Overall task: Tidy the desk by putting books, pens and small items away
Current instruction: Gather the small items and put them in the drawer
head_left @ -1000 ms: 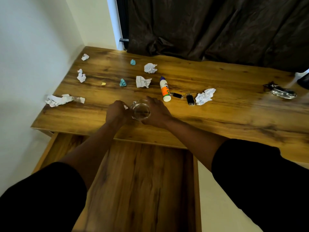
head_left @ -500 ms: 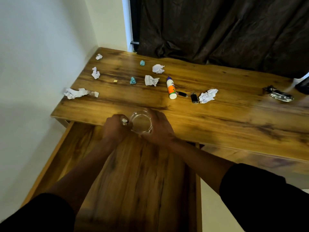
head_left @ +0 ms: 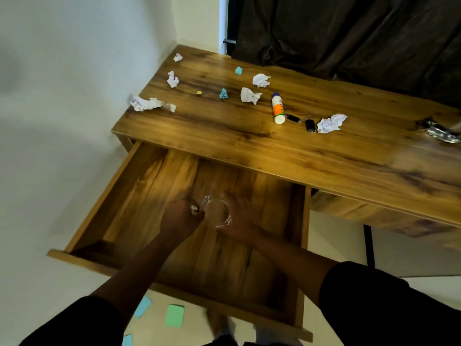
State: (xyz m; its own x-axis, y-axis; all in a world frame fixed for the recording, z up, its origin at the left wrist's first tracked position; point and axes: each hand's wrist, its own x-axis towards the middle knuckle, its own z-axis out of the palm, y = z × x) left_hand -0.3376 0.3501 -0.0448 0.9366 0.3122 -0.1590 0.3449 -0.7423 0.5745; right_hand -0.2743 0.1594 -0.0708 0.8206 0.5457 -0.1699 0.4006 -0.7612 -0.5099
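A clear glass cup (head_left: 217, 212) is low inside the open wooden drawer (head_left: 129, 193), held between both hands. My right hand (head_left: 240, 217) curls round its right side. My left hand (head_left: 180, 216) is at the cup's left side, fingers curled round a small whitish scrap (head_left: 194, 209). On the desk top (head_left: 224, 131) lie a glue stick (head_left: 278, 108), two small black items (head_left: 310, 125), several crumpled white papers such as one (head_left: 331, 123) beside them, and teal paper balls (head_left: 223, 93).
A crumpled silver wrapper (head_left: 442, 131) lies at the desk's right edge. Dark curtain (head_left: 349, 38) hangs behind the desk, white wall to the left. Coloured sticky notes (head_left: 174, 315) lie on the floor below the drawer's front.
Both hands carried the glass cup off the desk top, toward me and down into the open drawer. The view tilted down, showing the whole drawer.
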